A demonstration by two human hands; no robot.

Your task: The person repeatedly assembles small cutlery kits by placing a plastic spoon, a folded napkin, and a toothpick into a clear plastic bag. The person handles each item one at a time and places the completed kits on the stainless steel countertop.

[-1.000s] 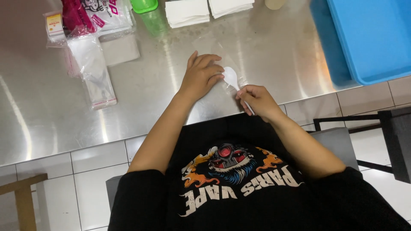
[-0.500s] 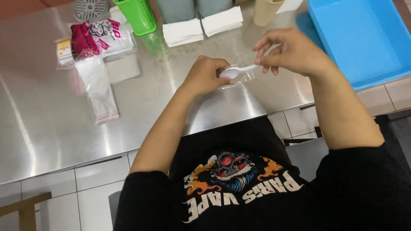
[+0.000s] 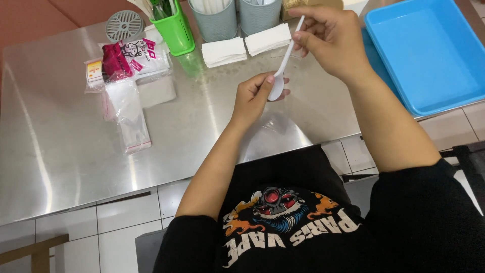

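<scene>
My right hand [image 3: 331,40] is raised over the far side of the steel table [image 3: 65,146] and pinches the handle end of a white plastic spoon [image 3: 286,59]. The spoon slants down to my left hand [image 3: 255,96], whose thumb and fingers close on its bowl. A clear plastic sleeve [image 3: 275,126] seems to hang below my left hand, but it is hard to make out against the shiny steel.
A blue tray [image 3: 429,55] lies at the right. At the back stand a green cup [image 3: 174,28] of utensils, two grey cups [image 3: 217,20], two white napkin stacks [image 3: 224,51] and a round grey grate [image 3: 125,25]. Packets and clear bags [image 3: 126,101] lie at the left.
My right hand has risen and moved away from me with the spoon's handle, tilting the spoon up. My left hand still grips the bowl end. The view has shifted forward over the table.
</scene>
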